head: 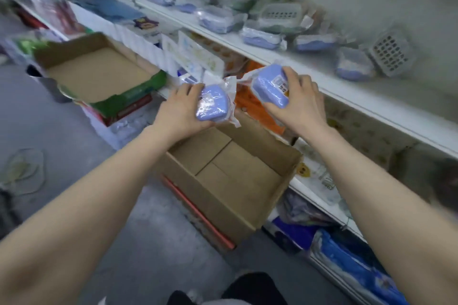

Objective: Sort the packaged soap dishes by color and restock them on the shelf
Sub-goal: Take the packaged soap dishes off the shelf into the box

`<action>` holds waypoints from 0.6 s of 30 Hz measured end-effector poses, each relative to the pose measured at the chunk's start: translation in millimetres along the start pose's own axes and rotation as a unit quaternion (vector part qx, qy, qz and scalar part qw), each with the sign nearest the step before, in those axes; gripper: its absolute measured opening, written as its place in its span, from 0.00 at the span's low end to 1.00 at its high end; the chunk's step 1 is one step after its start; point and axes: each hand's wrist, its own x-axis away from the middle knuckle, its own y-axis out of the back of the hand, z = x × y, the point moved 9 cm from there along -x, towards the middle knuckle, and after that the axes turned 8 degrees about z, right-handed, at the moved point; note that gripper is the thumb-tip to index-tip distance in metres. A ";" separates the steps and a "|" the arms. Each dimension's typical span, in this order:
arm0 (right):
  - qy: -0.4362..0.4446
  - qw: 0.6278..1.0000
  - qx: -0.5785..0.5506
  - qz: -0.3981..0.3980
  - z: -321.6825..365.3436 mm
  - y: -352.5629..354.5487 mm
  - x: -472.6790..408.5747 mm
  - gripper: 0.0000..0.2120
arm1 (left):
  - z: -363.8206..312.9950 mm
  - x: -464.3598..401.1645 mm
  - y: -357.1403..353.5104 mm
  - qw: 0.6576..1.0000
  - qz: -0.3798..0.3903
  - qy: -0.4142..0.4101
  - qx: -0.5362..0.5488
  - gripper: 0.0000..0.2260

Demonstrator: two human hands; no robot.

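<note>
My left hand grips a blue soap dish wrapped in clear plastic, held above an open cardboard box. My right hand grips a second blue packaged soap dish with a label on it, just below the edge of the white shelf. On that shelf lie several packaged soap dishes, blue ones toward the front and grey-green ones behind. The view is blurred by motion.
A second open cardboard box sits on stacked cartons at the left. Lower shelves hold orange and other packaged goods. Blue bags lie on the bottom shelf at right. Grey floor spreads at the left.
</note>
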 end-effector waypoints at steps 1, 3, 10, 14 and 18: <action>0.017 1.000 -0.007 0.012 21.2 -15.6 -2.7 0.40 | 25.2 12.1 4.0 1.000 0.002 0.031 -0.001 0.44; 0.046 0.998 -0.019 0.041 61.8 -46.5 -8.9 0.40 | 73.7 34.6 12.2 0.996 -0.001 0.090 0.001 0.47; 0.142 0.983 -0.027 0.112 185.6 -141.4 -46.5 0.40 | 219.8 83.4 17.6 0.977 0.010 0.213 0.004 0.42; 0.183 0.972 -0.037 0.145 240.1 -193.0 -85.0 0.40 | 281.3 82.1 18.4 0.966 0.021 0.257 -0.036 0.39; 0.218 0.960 -0.044 0.170 292.4 -242.4 -137.9 0.40 | 342.9 60.9 21.9 0.964 0.025 0.264 -0.030 0.37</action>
